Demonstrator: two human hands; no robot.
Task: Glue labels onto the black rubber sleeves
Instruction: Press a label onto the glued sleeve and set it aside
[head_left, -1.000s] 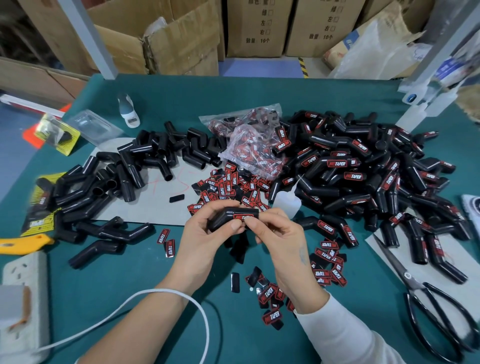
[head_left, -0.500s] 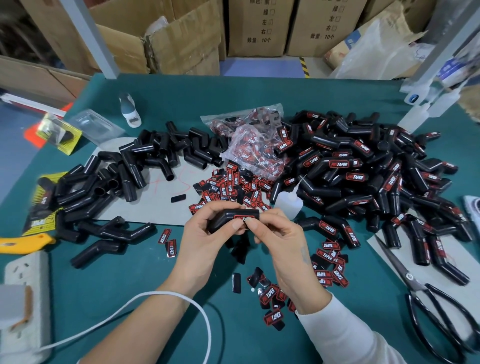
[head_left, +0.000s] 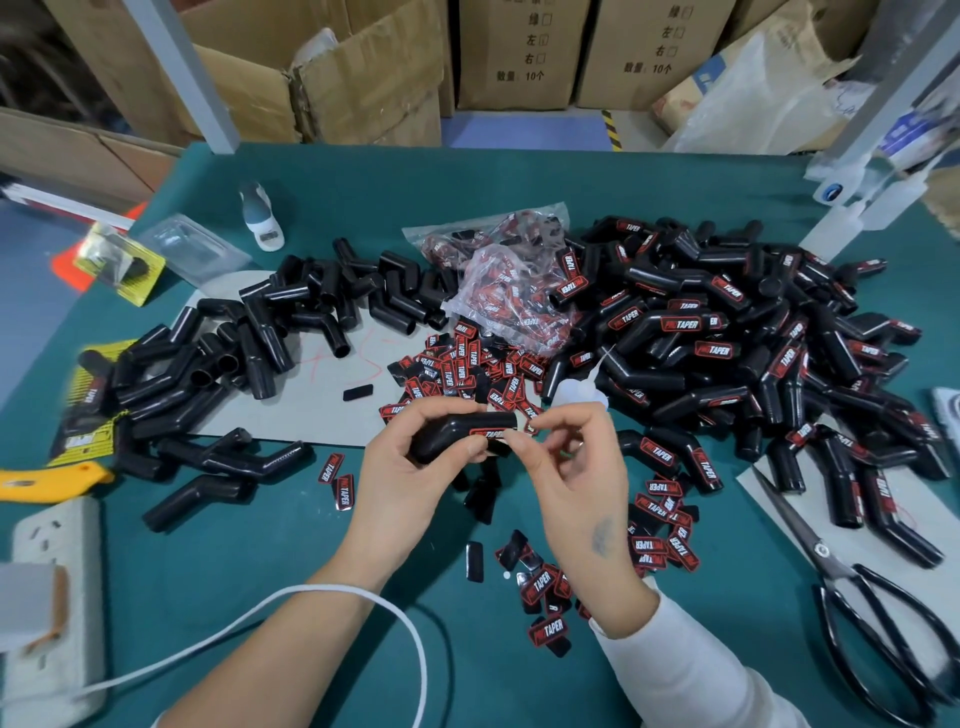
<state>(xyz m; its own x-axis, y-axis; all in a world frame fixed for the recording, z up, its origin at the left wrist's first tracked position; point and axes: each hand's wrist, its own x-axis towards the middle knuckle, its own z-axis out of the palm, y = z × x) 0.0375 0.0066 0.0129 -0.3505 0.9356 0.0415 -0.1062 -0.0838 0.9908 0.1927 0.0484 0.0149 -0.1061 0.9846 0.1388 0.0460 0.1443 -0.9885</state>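
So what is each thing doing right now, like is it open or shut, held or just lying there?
Left hand: grips the held sleeve.
Held sleeve: off the table, red label on it.
Right hand: fingertips pinch at the label's end.
Scissors: lying shut.
Label bag: lying crumpled; opening not clear.
Left sleeve pile: unlabelled.
Right sleeve pile: labelled.
Glue bottle: standing upright.

Black scissors (head_left: 878, 618) lower right on green table (head_left: 519, 182); yellow knife (head_left: 47, 480) and white power strip (head_left: 52, 597) at left; cardboard boxes (head_left: 519, 52) behind.
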